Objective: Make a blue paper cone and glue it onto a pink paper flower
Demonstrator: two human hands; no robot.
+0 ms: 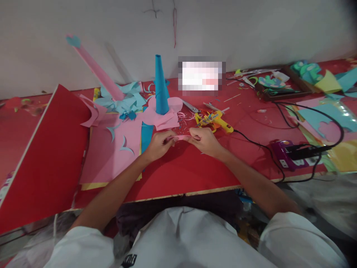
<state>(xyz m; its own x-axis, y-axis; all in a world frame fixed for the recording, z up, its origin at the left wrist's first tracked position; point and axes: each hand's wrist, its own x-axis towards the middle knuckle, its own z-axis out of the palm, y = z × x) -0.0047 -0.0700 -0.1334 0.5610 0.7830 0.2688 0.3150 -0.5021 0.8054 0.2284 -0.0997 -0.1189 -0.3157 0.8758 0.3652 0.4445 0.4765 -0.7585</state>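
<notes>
Between my two hands a narrow pink strip (182,137), paper or foam sheet, is held level over the red table. My left hand (161,144) is closed, pinching the strip's left end. Its right end sits in the closed fingers of my right hand (205,140). Just beyond stands a blue cone (161,87) on a pink scalloped piece (149,111), with folded pink pieces (167,121) at its foot. A yellow hot glue gun (223,121) lies beyond my right hand, scissors (190,107) to its left.
Pink sheets (111,156) with light blue curved cutouts lie left, beside a slanted red board (44,156). A long pink cone (97,70) leans over blue scraps (125,98). A purple power socket (287,154) with looping black cables and a brown tray (302,87) are right.
</notes>
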